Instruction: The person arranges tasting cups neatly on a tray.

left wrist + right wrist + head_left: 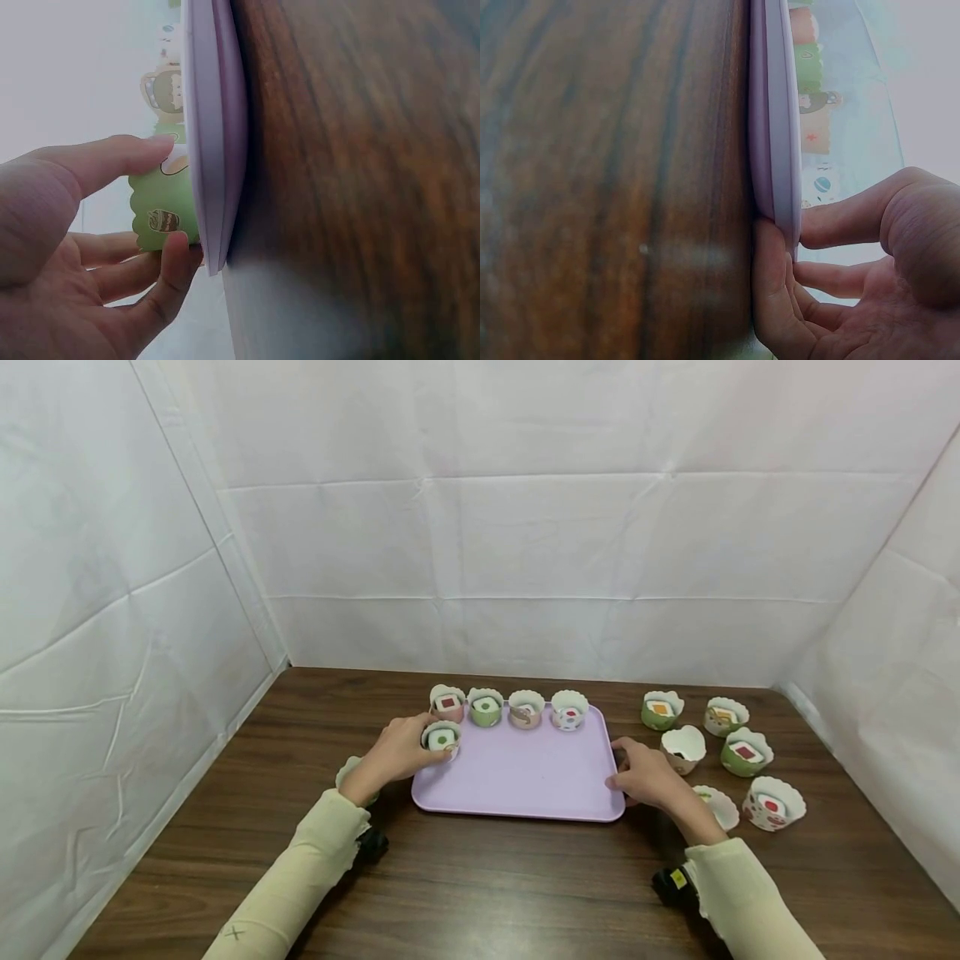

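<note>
A lilac tray (525, 777) lies on the brown table. Along its back edge stand four paper cups, among them a pink one (447, 712) and a green one (485, 717), each with a small block inside. The left hand (401, 750) holds a cup (441, 747) at the tray's left side; in the left wrist view thumb and fingers of this hand (97, 240) are round the green cup (161, 206). At the tray's right edge, the right hand (647, 774) pinches the rim, thumb above and fingers at the side, as the right wrist view of the hand (840, 262) shows.
Several cups stand right of the tray, including a green one (746, 753) and a white one (774, 803), close to the right forearm. Another cup (348, 770) is partly hidden behind the left wrist. White cloth walls (525, 527) enclose the table (495, 885) at the back and sides.
</note>
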A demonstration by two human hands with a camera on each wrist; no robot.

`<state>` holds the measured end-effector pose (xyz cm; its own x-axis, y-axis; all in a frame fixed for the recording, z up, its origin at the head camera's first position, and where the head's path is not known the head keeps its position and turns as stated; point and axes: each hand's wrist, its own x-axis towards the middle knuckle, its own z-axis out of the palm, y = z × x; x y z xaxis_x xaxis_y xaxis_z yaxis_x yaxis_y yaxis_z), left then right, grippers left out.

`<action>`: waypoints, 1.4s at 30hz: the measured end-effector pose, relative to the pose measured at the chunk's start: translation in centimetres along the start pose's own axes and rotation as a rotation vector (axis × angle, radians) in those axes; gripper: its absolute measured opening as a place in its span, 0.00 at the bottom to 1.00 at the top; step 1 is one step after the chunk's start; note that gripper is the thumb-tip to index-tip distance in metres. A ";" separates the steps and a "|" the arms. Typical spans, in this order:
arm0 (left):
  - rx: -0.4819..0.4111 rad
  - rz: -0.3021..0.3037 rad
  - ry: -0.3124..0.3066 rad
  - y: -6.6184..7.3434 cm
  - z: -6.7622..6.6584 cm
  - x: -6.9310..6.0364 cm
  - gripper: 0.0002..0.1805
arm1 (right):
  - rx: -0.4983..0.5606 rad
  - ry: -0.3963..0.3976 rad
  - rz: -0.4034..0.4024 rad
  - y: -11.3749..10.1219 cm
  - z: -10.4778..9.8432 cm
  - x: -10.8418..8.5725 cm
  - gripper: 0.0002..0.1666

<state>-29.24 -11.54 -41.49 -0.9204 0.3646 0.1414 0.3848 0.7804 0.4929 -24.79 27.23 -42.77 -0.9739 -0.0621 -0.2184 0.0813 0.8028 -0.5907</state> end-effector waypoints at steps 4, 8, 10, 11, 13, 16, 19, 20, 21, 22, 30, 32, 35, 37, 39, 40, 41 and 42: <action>0.002 0.004 -0.022 0.1 -0.2 0.0 0.29 | -0.003 0.000 -0.001 0.0 -0.1 0.0 0.42; 0.001 0.004 -0.039 0.1 -0.2 0.0 0.31 | 0.010 0.004 -0.003 -0.1 0.0 -0.1 0.42; 0.003 0.002 -0.046 0.1 -0.2 0.0 0.33 | 0.019 0.007 -0.004 -0.1 0.0 -0.1 0.41; 0.003 0.000 -0.047 0.1 -0.2 0.1 0.33 | 0.023 0.008 -0.003 -0.1 0.0 -0.1 0.41; 0.003 0.005 -0.048 0.0 -0.2 0.1 0.35 | 0.022 0.007 -0.008 0.0 0.0 -0.1 0.41; -0.012 0.007 -0.048 0.0 -0.1 0.1 0.36 | 0.018 0.011 -0.008 -0.1 0.0 -0.1 0.41; -0.033 0.005 -0.050 0.1 0.0 0.1 0.38 | 0.017 0.012 -0.008 -0.2 0.0 -0.2 0.41; -0.043 0.004 -0.050 0.1 -0.1 0.0 0.39 | 0.017 0.012 -0.007 -0.2 0.0 -0.2 0.41; -0.054 0.000 -0.051 0.1 -0.1 0.0 0.39 | 0.018 0.011 -0.006 -0.2 0.0 -0.3 0.41; -0.060 0.000 -0.050 0.1 -0.1 0.0 0.40 | 0.018 0.010 -0.005 -0.2 0.0 -0.3 0.41; -0.052 -0.010 -0.032 0.2 -0.9 -0.4 0.38 | 0.018 0.005 -0.008 0.0 0.0 -0.2 0.41; -0.049 -0.014 -0.024 0.3 -1.4 -0.6 0.39 | 0.021 0.001 -0.001 0.1 0.1 -0.2 0.41; -0.059 -0.011 -0.013 0.5 -2.3 -0.8 0.40 | 0.023 0.001 0.000 0.1 0.2 -0.2 0.41; -0.068 -0.005 -0.002 0.6 -2.8 -0.9 0.39 | 0.023 0.004 -0.002 0.1 0.1 -0.2 0.41; -0.073 -0.002 0.014 0.5 -3.3 -1.0 0.38 | 0.020 0.007 -0.009 0.0 0.1 -0.3 0.41; -0.075 -0.003 0.023 0.5 -3.6 -1.1 0.37 | 0.019 0.008 -0.008 0.0 0.1 -0.3 0.41; -0.072 -0.001 0.033 0.5 -3.8 -1.1 0.36 | 0.018 0.009 -0.008 0.0 0.0 -0.3 0.41; -0.075 -0.002 0.040 0.4 -4.0 -1.2 0.36 | 0.017 0.008 -0.008 -0.1 0.0 -0.3 0.41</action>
<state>-28.23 -13.72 -38.01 -0.9239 0.3408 0.1739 0.3777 0.7403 0.5561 -24.51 27.18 -42.68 -0.9761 -0.0639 -0.2075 0.0769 0.7921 -0.6055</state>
